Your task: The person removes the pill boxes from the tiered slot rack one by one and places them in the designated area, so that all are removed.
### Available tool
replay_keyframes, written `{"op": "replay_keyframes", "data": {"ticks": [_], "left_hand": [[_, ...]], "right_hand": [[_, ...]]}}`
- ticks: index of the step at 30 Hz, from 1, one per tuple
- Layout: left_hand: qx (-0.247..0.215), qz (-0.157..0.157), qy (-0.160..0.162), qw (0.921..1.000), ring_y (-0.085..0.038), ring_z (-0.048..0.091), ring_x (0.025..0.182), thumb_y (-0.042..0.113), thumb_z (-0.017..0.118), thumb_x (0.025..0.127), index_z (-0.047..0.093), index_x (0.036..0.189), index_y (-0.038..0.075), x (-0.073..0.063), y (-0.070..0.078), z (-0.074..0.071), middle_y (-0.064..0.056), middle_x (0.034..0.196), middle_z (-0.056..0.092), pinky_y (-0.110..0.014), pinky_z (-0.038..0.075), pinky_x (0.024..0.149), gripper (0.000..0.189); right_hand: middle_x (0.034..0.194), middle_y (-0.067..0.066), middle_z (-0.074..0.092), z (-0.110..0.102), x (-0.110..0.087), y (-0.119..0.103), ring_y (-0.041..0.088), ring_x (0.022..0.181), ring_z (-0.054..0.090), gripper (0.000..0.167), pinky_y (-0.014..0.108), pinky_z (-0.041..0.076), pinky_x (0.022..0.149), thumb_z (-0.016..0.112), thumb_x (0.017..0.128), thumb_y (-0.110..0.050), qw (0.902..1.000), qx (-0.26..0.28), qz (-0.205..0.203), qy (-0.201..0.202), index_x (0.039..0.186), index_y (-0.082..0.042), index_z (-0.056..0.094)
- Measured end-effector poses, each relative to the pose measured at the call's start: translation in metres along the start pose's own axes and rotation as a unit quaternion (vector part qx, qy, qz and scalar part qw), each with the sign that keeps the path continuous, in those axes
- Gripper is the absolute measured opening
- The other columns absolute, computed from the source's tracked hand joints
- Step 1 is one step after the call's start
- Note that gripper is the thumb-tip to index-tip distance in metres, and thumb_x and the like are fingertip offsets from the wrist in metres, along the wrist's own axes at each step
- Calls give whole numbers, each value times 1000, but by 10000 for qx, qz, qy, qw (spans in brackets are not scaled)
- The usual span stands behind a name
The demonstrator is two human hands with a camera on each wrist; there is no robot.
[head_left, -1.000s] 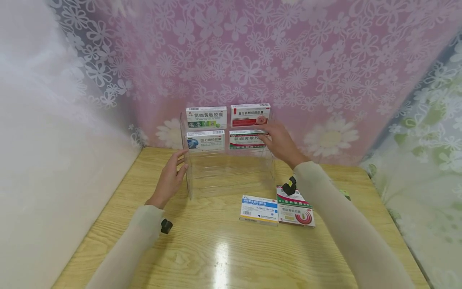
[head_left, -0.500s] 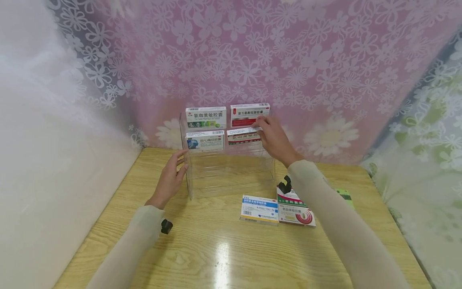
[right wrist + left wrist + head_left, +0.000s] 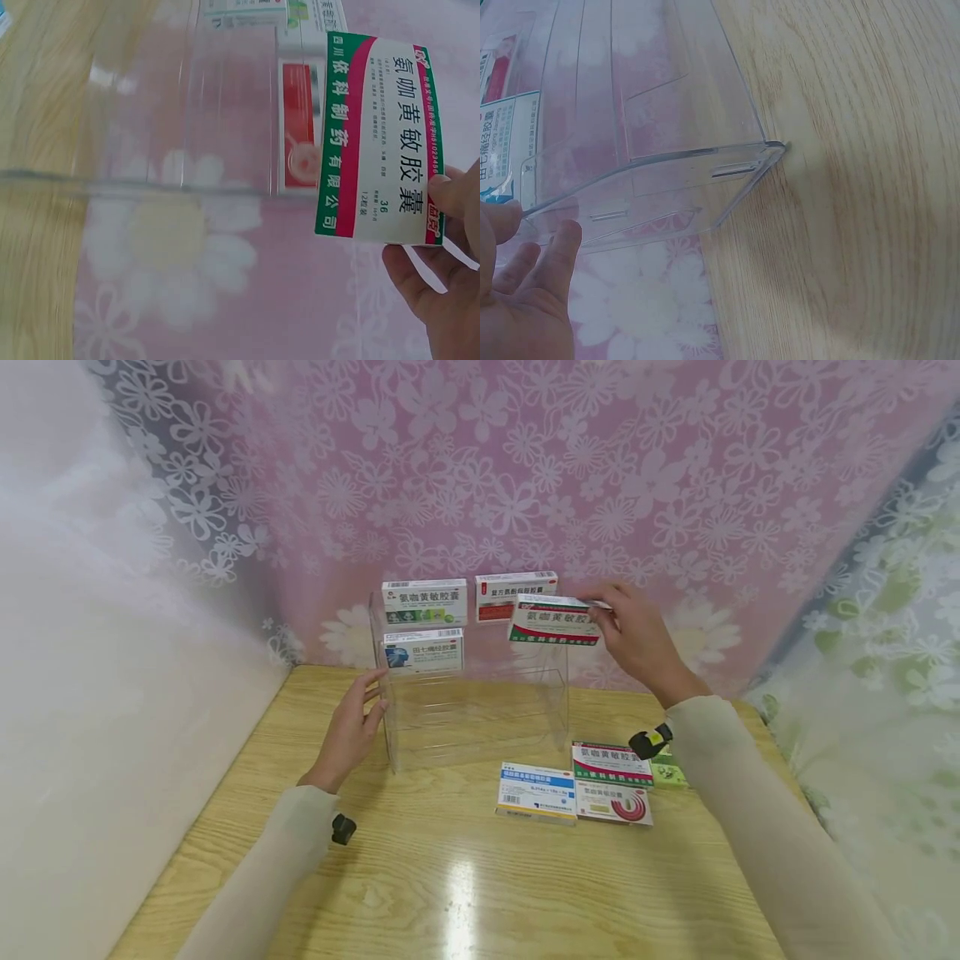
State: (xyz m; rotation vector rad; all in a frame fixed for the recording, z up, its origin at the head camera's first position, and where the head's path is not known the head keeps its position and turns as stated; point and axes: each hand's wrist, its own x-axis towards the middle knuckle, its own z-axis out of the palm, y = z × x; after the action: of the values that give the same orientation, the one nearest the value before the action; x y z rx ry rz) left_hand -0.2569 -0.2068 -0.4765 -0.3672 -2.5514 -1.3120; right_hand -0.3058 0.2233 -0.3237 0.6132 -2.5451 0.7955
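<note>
My right hand [image 3: 637,639] pinches a green, red and white medicine box [image 3: 555,620] by its end, in the air in front of the upper right of a clear plastic display rack [image 3: 480,752]. In the right wrist view the held medicine box [image 3: 379,142] shows its printed front, with the thumb over one corner. My left hand [image 3: 347,735] holds the rack's left side panel [image 3: 630,176] by its edge, thumb on one face and fingers on the other. On the rack's top tier stand a green-and-white box [image 3: 425,603] and a red-and-white box [image 3: 495,610], partly hidden. Below sits a blue-and-white box [image 3: 424,653].
On the wooden table [image 3: 390,893], right of the rack, lie a blue-and-white box [image 3: 536,792], a green-and-red box [image 3: 611,763], a white box with red arcs [image 3: 611,802] and a light green box [image 3: 667,772]. A floral curtain [image 3: 510,485] hangs behind the rack.
My right hand has lifted the green, red and white medicine box out of the second tier and carried it up and right. My left hand stays on the rack's side.
</note>
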Motion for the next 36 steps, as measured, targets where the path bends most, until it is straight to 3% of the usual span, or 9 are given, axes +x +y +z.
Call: {"op": "replay_keyframes", "data": {"ticks": [6,15,20,26,28,32,36], "left_hand": [[-16,-53,-17,10000,-44,52,151,11,54,116,37,168,20,-1,-2,-1,-16,175,36,-66,56,112,55],[-24,-72,-37,10000,-44,51,152,10,55,115,36,169,22,-2,-5,-1,-16,175,35,-66,55,112,58],[-34,-77,-45,10000,-44,50,152,9,55,115,36,169,22,-3,-4,-1,-16,175,35,-67,55,112,58],[-2,1,-21,10000,-45,51,151,9,54,116,36,169,20,-3,-2,0,-18,175,35,-67,55,112,57],[-10,19,-26,10000,-46,51,151,8,54,115,36,169,19,-3,-1,0,-18,175,35,-67,55,111,57],[-36,4,-50,10000,-45,51,151,9,54,116,36,168,19,-2,-1,1,-18,175,35,-67,55,112,57],[-32,-19,-69,10000,-44,50,152,9,54,116,36,169,20,-1,-1,1,-17,176,34,-67,55,113,57]], "right_hand": [[130,19,64,-25,-40,32,35,111,65,27,55,60,90,59,113,-6,9989,-432,-30,-195,136,-2,71],[125,17,67,-54,-114,91,28,105,61,25,22,47,76,64,110,-5,9946,-794,76,-668,133,-3,74],[127,17,68,-61,-153,118,34,106,67,25,30,58,75,65,109,-4,9905,-927,328,-965,132,-3,75],[134,23,68,-62,-194,143,46,118,66,27,57,63,86,61,112,-9,9797,-636,846,-1700,136,-4,73],[133,23,69,-60,-205,150,47,120,65,26,54,63,87,62,112,-8,9768,-582,883,-1862,135,-4,73],[129,18,73,-58,-225,161,42,116,68,23,36,62,83,65,110,-8,9725,-675,891,-2042,130,-7,76],[125,14,74,-53,-240,166,28,106,71,22,30,59,77,64,111,-10,9676,-556,1021,-2243,129,-10,77]]}}
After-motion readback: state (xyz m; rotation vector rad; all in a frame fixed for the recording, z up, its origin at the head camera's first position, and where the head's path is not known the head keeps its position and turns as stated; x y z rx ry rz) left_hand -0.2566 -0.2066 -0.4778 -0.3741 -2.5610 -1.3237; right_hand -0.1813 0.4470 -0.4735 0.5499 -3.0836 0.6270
